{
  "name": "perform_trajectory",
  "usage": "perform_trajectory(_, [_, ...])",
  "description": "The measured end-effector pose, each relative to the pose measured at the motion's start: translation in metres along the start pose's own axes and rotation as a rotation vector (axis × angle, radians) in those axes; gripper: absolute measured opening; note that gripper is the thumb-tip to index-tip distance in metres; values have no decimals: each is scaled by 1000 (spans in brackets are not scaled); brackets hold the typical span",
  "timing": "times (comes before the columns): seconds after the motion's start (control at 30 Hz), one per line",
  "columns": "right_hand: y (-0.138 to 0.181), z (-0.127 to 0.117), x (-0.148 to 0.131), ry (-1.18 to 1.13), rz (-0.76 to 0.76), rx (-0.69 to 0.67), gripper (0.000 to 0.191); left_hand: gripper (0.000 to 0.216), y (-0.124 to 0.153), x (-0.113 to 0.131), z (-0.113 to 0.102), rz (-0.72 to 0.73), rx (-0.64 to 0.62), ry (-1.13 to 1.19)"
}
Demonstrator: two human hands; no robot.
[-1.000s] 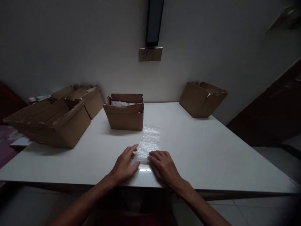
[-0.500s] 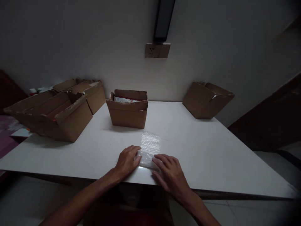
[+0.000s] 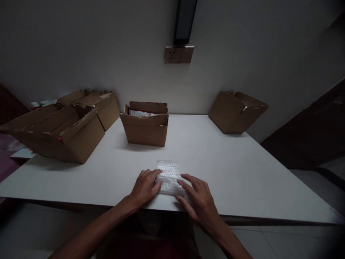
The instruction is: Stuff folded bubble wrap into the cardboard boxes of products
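A small piece of clear bubble wrap [image 3: 169,176] lies on the white table near its front edge. Its near part looks thicker, as if folded over or wrapped round something I cannot make out. My left hand [image 3: 145,187] holds the wrap's left edge, thumb and curled forefinger against it. At the right edge, my right hand [image 3: 198,198] has its fingers spread, with the fingertips touching or very close to the plastic. The right thumb points in at the near corner.
An open cardboard box [image 3: 145,129] with packets inside stands just beyond the wrap. More open boxes [image 3: 81,136] crowd the left side, and another box [image 3: 234,113] stands at the back right. The white table [image 3: 242,180] meets a wall with a socket plate [image 3: 178,55].
The bubble wrap's far edge now lies closer to me, so the sheet looks shorter. My right fingers have spread a little wider; my left hand stays at the left edge.
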State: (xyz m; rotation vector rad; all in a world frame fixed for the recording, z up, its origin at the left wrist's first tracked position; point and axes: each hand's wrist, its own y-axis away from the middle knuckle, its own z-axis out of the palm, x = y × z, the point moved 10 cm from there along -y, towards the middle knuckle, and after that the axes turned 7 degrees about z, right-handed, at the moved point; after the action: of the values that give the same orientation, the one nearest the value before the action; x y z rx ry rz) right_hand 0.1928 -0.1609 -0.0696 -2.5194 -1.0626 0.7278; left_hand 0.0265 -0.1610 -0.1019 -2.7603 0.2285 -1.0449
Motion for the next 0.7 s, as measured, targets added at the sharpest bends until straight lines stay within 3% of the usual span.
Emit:
perform_trajectory(0.13, [-16, 22, -7, 108, -74, -117, 30, 40, 2, -12, -8, -99, 100, 84])
perform_trajectory(0.27, [-32, 23, 5, -108, 84, -54, 28, 68, 32, -31, -5, -381, 230, 683])
perform_trajectory(0.4, [-29, 38, 7, -410, 219, -177, 28, 90, 42, -23, 8, -454, 288, 1142])
perform_trajectory(0.5, [-28, 28, 11, -440, 233, -109, 36, 87, 36, -16, 9, -426, 313, 1226])
perform_trajectory(0.6, [-32, 23, 18, -511, 253, -130, 66, 80, 29, -7, 10, -344, 257, 1168])
perform_trajectory(0.7, [-35, 37, 18, -591, 286, -322, 45, 64, 22, -3, 3, -269, 177, 954])
